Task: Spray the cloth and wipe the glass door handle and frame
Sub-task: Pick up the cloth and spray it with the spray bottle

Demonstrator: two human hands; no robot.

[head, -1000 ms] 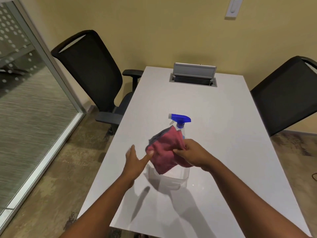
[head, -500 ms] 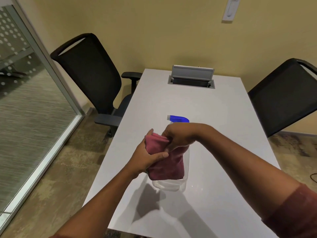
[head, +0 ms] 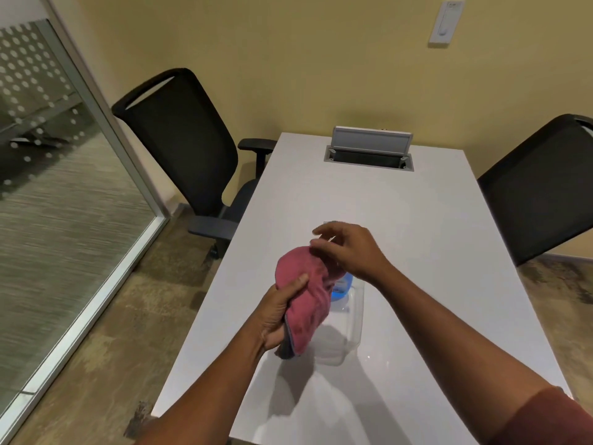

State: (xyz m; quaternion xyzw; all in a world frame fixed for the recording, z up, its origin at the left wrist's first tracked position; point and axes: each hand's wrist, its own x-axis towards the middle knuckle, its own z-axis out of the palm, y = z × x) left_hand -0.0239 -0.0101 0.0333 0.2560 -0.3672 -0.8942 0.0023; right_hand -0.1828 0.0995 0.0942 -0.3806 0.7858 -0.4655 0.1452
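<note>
**Cloth in hand, nothing sprayed or wiped yet**

My left hand has its grip wrapped round the red cloth, thumb pressed across the front and fingers curled behind, holding it up off the desk. The cloth hangs bunched, with a grey underside showing at its lower edge.

Just past it at 1 o'clock, my right hand hovers with its fingers loosely spread and holding nothing, right over the top of the spray bottle. The bottle stands upright on the desk directly behind the cloth; its clear body and a little blue liquid show, but its nozzle is hidden under my hand.

I judge the task barely begun: the cloth is picked up, the bottle is not yet gripped, and I see no sign of spraying.

Farther off at 10 o'clock stands the glass partition with its metal frame. No door handle is in view, so all the wiping remains.
</note>
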